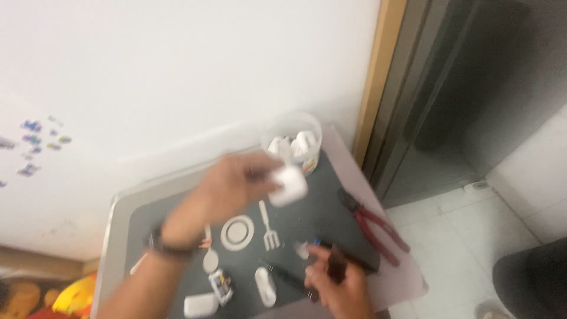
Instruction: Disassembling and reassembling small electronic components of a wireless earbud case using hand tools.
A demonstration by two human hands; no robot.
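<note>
Here the left hand (236,180) grips a small white case (288,185), raised above the dark mat (331,207) on the desk (115,218), just before a clear tub (292,142). The right hand (339,283) clasps a dark tool (336,263). Red-handled pliers (372,224) lie to the right.

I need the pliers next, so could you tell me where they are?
In the head view, the red-handled pliers lie at the mat's right edge, right of the white fork.

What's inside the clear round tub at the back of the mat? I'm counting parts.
The clear tub holds several white plastic pieces. The blur and the tub's wall hide their number and anything beneath them.
</note>
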